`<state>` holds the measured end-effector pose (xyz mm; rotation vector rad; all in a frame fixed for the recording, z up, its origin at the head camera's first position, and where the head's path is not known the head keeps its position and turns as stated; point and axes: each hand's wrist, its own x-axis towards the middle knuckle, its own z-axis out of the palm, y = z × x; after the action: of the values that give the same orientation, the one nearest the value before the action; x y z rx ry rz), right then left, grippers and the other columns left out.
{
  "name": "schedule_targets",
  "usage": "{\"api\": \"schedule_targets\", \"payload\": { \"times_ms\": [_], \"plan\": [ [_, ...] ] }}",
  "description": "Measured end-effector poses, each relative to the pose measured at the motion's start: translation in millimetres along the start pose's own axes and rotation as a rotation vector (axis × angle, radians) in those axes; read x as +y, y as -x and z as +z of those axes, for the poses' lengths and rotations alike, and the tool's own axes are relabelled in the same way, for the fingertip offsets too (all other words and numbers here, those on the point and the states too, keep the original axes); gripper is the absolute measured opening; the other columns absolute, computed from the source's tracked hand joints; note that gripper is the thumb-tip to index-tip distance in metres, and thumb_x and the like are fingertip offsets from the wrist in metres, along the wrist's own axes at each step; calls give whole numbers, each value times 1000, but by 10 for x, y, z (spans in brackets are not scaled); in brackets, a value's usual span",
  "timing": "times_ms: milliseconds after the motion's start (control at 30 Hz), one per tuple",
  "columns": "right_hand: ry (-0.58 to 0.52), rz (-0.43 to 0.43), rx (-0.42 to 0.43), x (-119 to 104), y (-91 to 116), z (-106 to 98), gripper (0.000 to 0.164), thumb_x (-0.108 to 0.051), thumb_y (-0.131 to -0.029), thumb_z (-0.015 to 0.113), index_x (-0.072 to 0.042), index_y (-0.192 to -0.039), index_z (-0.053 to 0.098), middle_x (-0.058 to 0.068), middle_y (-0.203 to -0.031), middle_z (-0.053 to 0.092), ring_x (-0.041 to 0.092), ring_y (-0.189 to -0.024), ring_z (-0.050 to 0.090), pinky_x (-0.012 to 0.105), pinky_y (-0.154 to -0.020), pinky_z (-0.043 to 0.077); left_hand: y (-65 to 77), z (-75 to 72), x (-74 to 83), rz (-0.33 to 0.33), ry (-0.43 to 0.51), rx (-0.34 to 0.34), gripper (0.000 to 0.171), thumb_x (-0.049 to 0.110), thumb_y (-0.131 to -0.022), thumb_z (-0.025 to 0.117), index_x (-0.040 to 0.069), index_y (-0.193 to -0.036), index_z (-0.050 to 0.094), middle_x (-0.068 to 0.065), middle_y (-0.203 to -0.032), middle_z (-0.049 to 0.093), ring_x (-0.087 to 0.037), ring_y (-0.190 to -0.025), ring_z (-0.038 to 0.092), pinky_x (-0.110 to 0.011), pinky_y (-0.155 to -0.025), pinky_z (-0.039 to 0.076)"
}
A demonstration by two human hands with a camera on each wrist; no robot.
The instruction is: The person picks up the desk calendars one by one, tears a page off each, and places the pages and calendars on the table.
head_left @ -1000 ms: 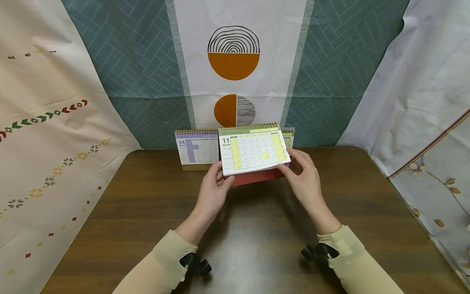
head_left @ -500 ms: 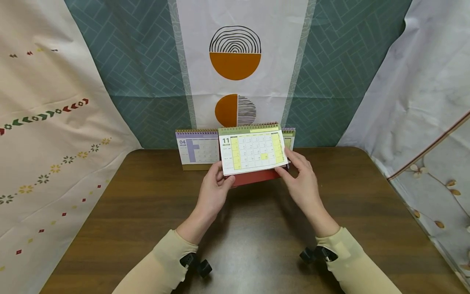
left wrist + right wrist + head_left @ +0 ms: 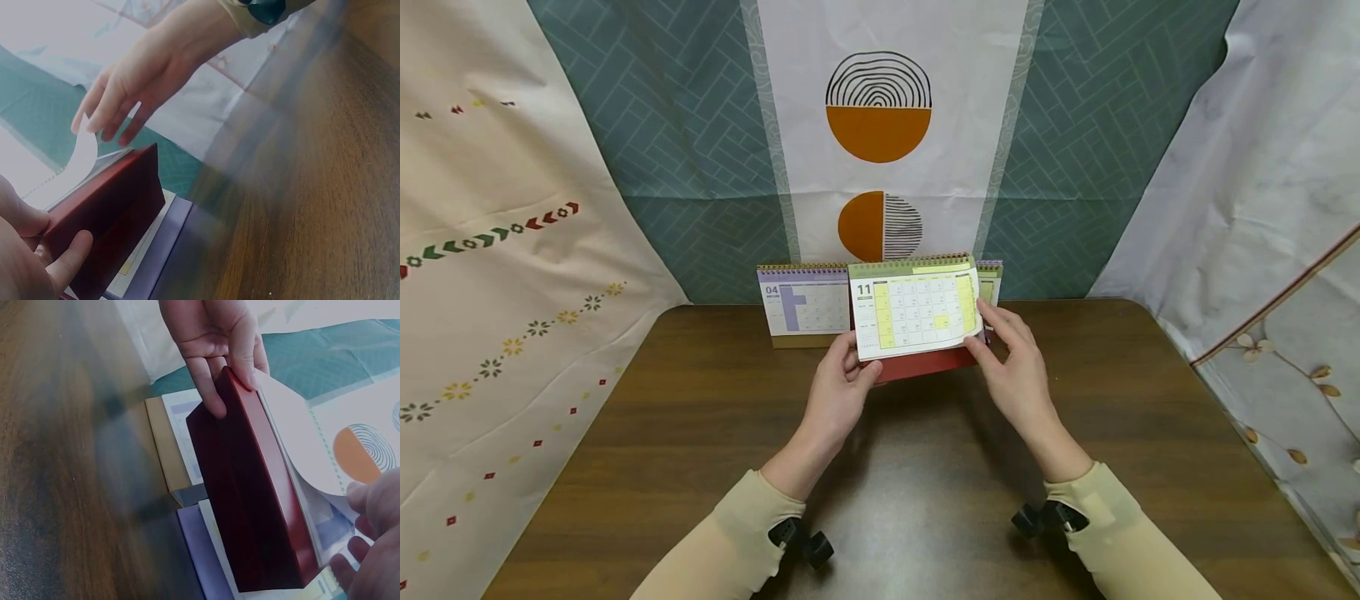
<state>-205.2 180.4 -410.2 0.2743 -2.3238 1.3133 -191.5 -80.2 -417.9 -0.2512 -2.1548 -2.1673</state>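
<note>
A spiral-bound desk calendar point(image 3: 917, 308) with a red stand point(image 3: 256, 481) shows a white and yellow page headed 11. My left hand point(image 3: 837, 392) grips its lower left corner, thumb in front. In the right wrist view, that hand's fingers go round the red stand. At the lower right corner, my right hand point(image 3: 1015, 371) pinches the page between thumb and fingers. The lifted page point(image 3: 81, 156) curves away from the sheets behind it in the left wrist view. The calendar is held tilted above the table.
Behind it on the brown wooden table point(image 3: 917, 500) stand a purple calendar point(image 3: 805, 304) marked 04, on a tan base, and a green-topped calendar point(image 3: 990, 283), mostly hidden. A patterned cloth point(image 3: 700, 167) hangs behind the table's far edge.
My right hand has shifted slightly left, drawing the page's corner inward so its right edge bends. The left hand keeps its grip, and the calendar has barely moved.
</note>
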Motion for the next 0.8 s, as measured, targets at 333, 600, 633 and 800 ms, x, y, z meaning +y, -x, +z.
{"api": "schedule_targets", "payload": {
  "times_ms": [333,600,633,800],
  "plan": [
    [-58,36,72,5,5,22,58,-10,-100,84,-10,-155,65,8,-149,62,30,-130,63,19,-105,49,9,13,6,-2,-14,-5,49,-10,-106,66,3,-151,54,-20,-134,74,-29,-114,75,-29,-91,61],
    [-59,75,78,10,3,15,55,-10,-102,82,-10,-154,65,8,-145,63,25,-123,66,29,-105,55,21,21,17,5,-25,-6,46,-8,-107,65,2,-151,54,-21,-133,74,-29,-114,75,-31,-91,61],
    [-71,76,80,11,2,13,55,-9,-101,82,-9,-154,66,8,-145,63,25,-124,66,35,-107,55,22,22,15,5,-26,-7,46,-8,-107,65,2,-151,54,-20,-133,74,-28,-114,75,-31,-92,61],
    [-100,69,50,13,6,7,59,-6,-99,83,-5,-155,63,11,-153,56,28,-135,59,51,-112,52,18,26,-1,5,-24,3,48,-10,-106,65,2,-151,54,-21,-133,74,-29,-113,74,-29,-91,60]
  ]
}}
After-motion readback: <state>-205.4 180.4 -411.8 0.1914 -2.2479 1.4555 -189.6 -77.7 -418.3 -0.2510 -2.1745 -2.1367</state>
